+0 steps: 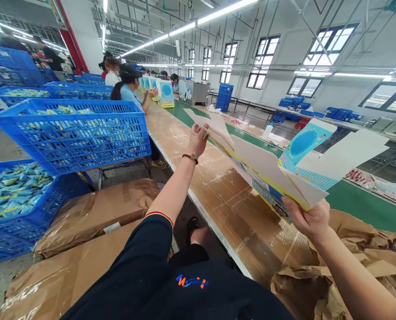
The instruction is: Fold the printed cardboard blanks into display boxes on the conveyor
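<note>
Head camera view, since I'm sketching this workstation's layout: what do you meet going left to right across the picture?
Blue plastic crate of blue packets → brown-wrapped flat bundle → left hand → open white-and-blue cardboard box → right hand → crumpled brown paper

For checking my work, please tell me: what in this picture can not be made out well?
In the head view:
The carton's small print: too small to read, and partly hidden by the right hand.
The packets: print too small to read.
The crate: cut off by the left edge.
The far cartons: too small to read.
</note>
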Available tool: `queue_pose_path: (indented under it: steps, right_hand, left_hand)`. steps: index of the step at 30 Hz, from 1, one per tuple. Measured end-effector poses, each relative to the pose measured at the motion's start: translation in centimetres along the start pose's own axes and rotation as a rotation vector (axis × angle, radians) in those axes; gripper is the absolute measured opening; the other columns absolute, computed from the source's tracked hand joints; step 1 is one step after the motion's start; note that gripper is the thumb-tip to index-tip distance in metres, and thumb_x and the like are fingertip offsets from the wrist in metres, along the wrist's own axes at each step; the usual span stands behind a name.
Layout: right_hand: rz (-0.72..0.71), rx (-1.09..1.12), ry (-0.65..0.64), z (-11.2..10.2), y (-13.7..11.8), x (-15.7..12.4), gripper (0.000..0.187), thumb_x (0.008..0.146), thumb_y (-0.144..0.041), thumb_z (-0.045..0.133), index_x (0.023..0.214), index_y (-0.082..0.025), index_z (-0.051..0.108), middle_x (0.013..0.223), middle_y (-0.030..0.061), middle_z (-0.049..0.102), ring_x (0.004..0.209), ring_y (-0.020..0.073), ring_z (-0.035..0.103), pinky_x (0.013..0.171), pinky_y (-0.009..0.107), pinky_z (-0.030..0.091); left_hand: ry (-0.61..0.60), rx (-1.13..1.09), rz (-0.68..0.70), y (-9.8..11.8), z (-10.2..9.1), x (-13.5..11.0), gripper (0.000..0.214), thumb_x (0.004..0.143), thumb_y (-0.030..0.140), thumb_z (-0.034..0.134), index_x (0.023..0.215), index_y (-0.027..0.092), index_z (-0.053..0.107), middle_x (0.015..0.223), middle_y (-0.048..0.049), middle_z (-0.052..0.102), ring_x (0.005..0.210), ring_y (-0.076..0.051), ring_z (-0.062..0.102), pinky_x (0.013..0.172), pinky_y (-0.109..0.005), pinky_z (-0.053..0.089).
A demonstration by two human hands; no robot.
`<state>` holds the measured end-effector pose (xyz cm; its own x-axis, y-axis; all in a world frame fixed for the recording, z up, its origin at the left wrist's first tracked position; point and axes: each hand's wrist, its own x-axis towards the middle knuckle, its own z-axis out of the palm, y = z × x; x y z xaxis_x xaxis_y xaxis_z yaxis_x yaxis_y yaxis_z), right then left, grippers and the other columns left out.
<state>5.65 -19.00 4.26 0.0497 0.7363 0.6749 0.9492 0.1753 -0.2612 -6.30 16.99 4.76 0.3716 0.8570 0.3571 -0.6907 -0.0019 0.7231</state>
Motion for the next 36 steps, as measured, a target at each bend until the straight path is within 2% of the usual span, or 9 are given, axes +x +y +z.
queue_pose_path:
  steps: [3, 7, 12, 17, 20, 24, 29, 33, 36]
  right_hand:
    - [-0.053, -0.013, 0.039, -0.8, -0.4, -0.2, 0.082, 0.095, -0.073, 0.055, 0.163, -0.031, 0.034, 0.156, 0.0101, 0.049, 0.139, 0.0418, 0.050, 0.116, 0.061, 0.045]
    - [-0.009, -0.009, 0.099, -1.3, -0.7, 0.4, 0.109, 0.086, -0.092, 0.039, 0.167, -0.035, -0.008, 0.174, 0.0049, 0.006, 0.157, 0.0421, 0.015, 0.127, 0.063, 0.025]
    - [0.011, -0.039, 0.143, 0.1, -1.5, 3.0, 0.109, 0.086, -0.095, 0.025, 0.160, -0.034, -0.028, 0.172, 0.0014, -0.017, 0.159, 0.0375, -0.002, 0.130, 0.060, 0.015]
    - [-0.329, -0.037, 0.418, -1.1, -3.9, 6.8, 0.084, 0.099, -0.076, 0.041, 0.167, -0.041, 0.008, 0.173, -0.0038, 0.005, 0.159, 0.0360, 0.003, 0.130, 0.063, 0.009]
    - [-0.448, -0.100, 0.397, -2.4, -4.4, 7.2, 0.064, 0.106, -0.060, 0.042, 0.164, -0.037, 0.031, 0.168, -0.0020, 0.030, 0.156, 0.0357, 0.022, 0.129, 0.064, 0.013]
    - [-0.310, -0.062, 0.257, -1.6, -2.6, 5.3, 0.061, 0.106, -0.062, 0.040, 0.162, -0.036, 0.035, 0.161, 0.0047, 0.040, 0.149, 0.0353, 0.036, 0.124, 0.062, 0.027]
    - [-0.098, 0.109, 0.295, 0.4, -0.1, 4.5, 0.087, 0.092, -0.088, 0.039, 0.159, -0.033, 0.036, 0.153, 0.0105, 0.044, 0.146, 0.0350, 0.039, 0.118, 0.056, 0.037]
    - [-0.176, 0.313, 0.415, 0.5, -0.4, 5.9, 0.066, 0.092, -0.086, 0.046, 0.100, -0.025, 0.070, 0.085, 0.0054, 0.061, 0.084, 0.0260, 0.062, 0.090, 0.048, 0.052]
    - [-0.195, 0.577, 0.675, -0.9, -1.4, 7.4, 0.064, 0.097, -0.069, 0.057, 0.056, -0.022, 0.044, 0.051, -0.0019, 0.037, 0.048, 0.0151, 0.040, 0.057, 0.034, 0.042]
  left_hand:
    - [-0.078, 0.009, -0.066, 0.9, 0.1, -0.5, 0.047, 0.064, 0.026, 0.088, 0.097, 0.023, 0.054, 0.105, -0.0002, 0.070, 0.114, -0.016, 0.065, 0.100, -0.030, 0.048]
    - [-0.337, 0.126, -0.110, 3.4, 1.1, -1.8, 0.055, 0.049, 0.018, 0.093, 0.094, 0.020, 0.062, 0.099, -0.0035, 0.076, 0.114, -0.027, 0.069, 0.101, -0.038, 0.053]
    - [-0.467, 0.269, -0.072, 5.5, 5.8, -5.7, 0.042, 0.071, 0.041, 0.088, 0.098, 0.014, 0.071, 0.097, -0.0080, 0.080, 0.112, -0.032, 0.072, 0.099, -0.046, 0.058]
    - [-0.582, 0.229, 0.147, 10.1, 10.8, -6.8, 0.018, 0.096, 0.033, 0.064, 0.096, 0.019, 0.075, 0.100, -0.0037, 0.080, 0.106, -0.023, 0.074, 0.099, -0.041, 0.058]
    - [-0.653, 0.404, 0.141, 12.3, 11.9, -6.5, 0.013, 0.096, 0.024, 0.066, 0.092, 0.016, 0.075, 0.098, -0.0037, 0.080, 0.099, -0.021, 0.074, 0.098, -0.041, 0.058]
    - [-0.516, 0.643, -0.046, 11.0, 11.0, -6.1, 0.029, 0.086, 0.039, 0.078, 0.080, 0.012, 0.072, 0.080, -0.0060, 0.077, 0.090, -0.026, 0.075, 0.092, -0.042, 0.059]
    - [-0.527, 0.508, -0.099, 7.4, 9.2, -5.6, 0.055, 0.066, 0.062, 0.087, 0.087, 0.013, 0.073, 0.086, -0.0100, 0.080, 0.092, -0.027, 0.076, 0.082, -0.038, 0.062]
    - [-0.508, 0.460, -0.013, 7.8, 8.7, -5.5, 0.060, 0.062, 0.062, 0.090, 0.092, 0.012, 0.075, 0.091, -0.0102, 0.081, 0.096, -0.029, 0.076, 0.084, -0.037, 0.063]
    - [-0.462, 0.448, 0.061, 9.0, 8.6, -4.4, 0.055, 0.065, 0.057, 0.090, 0.093, 0.011, 0.075, 0.088, -0.0090, 0.080, 0.097, -0.030, 0.076, 0.085, -0.040, 0.064]
